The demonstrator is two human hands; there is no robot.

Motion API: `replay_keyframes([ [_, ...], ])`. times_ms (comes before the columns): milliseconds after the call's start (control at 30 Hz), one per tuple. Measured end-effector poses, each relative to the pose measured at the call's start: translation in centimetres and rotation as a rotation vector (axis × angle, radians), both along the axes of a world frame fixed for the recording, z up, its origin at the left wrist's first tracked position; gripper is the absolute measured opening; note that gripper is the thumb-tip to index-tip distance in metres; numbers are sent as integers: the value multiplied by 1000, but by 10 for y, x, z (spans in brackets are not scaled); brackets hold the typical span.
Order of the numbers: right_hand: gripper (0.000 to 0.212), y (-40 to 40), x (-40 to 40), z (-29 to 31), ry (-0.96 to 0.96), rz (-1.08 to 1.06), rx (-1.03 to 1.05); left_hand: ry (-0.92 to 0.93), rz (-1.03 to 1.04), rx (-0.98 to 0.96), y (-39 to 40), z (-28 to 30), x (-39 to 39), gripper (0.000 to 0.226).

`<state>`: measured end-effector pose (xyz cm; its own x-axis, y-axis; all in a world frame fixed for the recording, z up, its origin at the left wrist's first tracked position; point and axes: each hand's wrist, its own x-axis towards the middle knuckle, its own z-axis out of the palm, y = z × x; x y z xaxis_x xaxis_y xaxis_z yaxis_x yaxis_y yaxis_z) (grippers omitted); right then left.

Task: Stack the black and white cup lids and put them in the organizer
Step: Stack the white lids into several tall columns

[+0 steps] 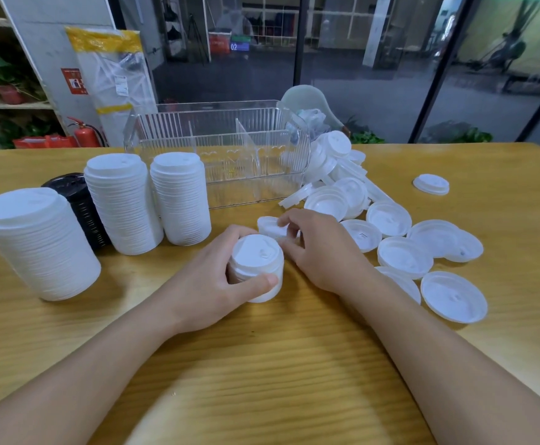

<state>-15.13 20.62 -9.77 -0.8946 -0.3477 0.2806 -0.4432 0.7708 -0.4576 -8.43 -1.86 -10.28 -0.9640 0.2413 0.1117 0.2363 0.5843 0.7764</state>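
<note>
Left hand: the left hand [212, 284] curls round a short stack [257, 268] of white lids standing on the table [262, 364] – thumb across the near side, fingers behind.
Right hand: the right hand [320, 248] pinches a single white lid [270, 227] lying just behind the short stack, fingertips on its rim.
Finished stacks: three tall white stacks stand to the left – a big one [37, 248] nearest the table edge, a second [122, 203] and a third [180, 199] side by side further in.
Black stack: a stack of black lids [79, 203] stands between the big stack and the second, mostly hidden behind them.
Loose lids: a heap of white lids [390, 239] spreads over the table to the right of the hands, some upturned, some leaning on the organizer; one lid [430, 184] lies apart, further right.
Organizer: the clear ribbed organizer [227, 155] stands behind the stacks, split by dividers; no lids show in its compartments.
</note>
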Motion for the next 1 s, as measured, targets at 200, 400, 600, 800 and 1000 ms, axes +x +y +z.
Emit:
replay_keyframes([
  [200, 38, 13, 7, 14, -75, -40, -370, 57, -14, 122, -3, 0, -3, 80],
  [400, 53, 13, 16, 31, -274, 223, -845, 55, 24, 442, 3, 13, 1, 58],
  [600, 73, 8, 21, 29, -217, 249, -747, 104, -90, 438, 6, 19, 3, 47],
  [800, 79, 14, 23, 31, -167, 294, -571, 122, -79, 304, -3, 10, 1, 76],
  [1000, 60, 15, 20, 29, -212, 190, -604, -40, -132, 201, -7, 2, -3, 130],
])
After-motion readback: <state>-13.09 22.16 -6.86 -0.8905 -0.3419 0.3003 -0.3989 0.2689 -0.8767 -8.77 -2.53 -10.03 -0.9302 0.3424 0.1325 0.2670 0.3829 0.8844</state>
